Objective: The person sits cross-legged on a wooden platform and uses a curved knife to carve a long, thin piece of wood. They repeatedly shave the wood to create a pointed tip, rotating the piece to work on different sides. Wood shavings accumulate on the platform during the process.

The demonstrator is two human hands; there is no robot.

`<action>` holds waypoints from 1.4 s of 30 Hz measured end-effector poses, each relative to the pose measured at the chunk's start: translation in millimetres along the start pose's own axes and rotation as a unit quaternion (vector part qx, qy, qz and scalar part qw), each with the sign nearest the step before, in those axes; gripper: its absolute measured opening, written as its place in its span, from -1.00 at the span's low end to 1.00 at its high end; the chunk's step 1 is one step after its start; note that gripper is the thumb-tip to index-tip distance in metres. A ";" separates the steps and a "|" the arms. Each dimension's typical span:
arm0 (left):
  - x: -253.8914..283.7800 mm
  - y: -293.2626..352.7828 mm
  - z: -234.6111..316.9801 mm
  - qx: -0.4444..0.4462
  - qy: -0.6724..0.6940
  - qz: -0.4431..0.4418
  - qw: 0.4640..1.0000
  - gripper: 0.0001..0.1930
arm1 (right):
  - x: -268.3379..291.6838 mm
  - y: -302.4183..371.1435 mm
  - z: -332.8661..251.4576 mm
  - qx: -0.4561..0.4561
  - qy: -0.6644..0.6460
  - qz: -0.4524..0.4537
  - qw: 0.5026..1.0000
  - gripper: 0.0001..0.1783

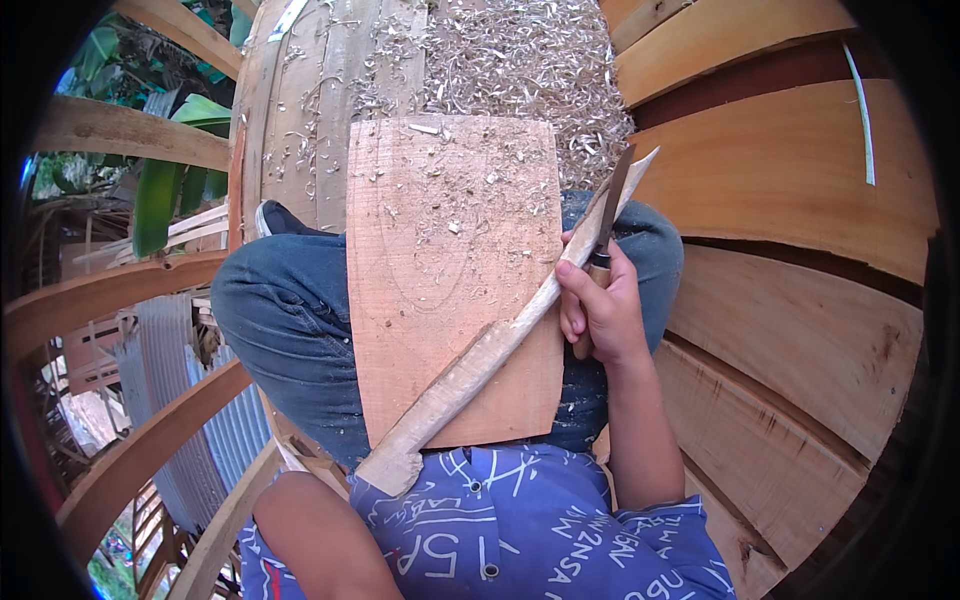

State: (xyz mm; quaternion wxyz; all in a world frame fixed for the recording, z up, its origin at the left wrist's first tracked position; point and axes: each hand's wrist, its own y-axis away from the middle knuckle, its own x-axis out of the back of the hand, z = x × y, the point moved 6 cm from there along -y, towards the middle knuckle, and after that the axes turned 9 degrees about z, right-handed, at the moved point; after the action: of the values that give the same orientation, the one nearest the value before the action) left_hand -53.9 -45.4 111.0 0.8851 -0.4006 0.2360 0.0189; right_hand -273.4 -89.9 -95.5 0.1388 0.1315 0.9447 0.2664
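My right hand [607,305] is closed round a knife [614,205] with a dark blade and a wooden handle, its blade pointing away from me. The same hand steadies a long, pale piece of wood [470,372] with thumb and fingers. This piece slants over a flat wooden board [400,250] on my lap, its rough lower end against my shirt and its split far end beside the blade. Faint curved pencil-like lines and small shavings show on the board. Of my left side only the bent arm appears at the lower edge; the left hand is out of sight.
Curly wood shavings [520,70] cover the plank floor [300,120] ahead. A wall of wide planks [790,170] stands close on the right. On the left runs a wooden railing [130,128], with corrugated metal sheets [172,345] and green leaves beyond. My crossed legs support the board.
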 end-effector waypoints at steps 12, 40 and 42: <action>9.7 9.8 -15.8 0.103 -0.212 -0.080 0.968 -0.49 | 1.9 2.6 -4.5 0.020 -0.066 0.002 0.998 -0.69; 33.6 84.5 -77.3 0.598 -0.296 -0.185 0.722 -0.45 | -28.2 102.5 -103.6 0.475 0.473 0.041 0.741 -0.65; 32.2 77.1 -71.6 0.577 -0.315 -0.194 0.728 -0.45 | -31.8 104.1 -96.8 0.459 0.485 0.023 0.744 -0.59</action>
State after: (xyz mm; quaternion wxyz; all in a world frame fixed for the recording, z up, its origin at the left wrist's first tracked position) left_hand -71.3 -49.5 2.5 0.9535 0.1795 -0.1742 -0.1683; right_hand -257.9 -59.7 46.1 -0.4211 0.0538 0.8895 -0.1687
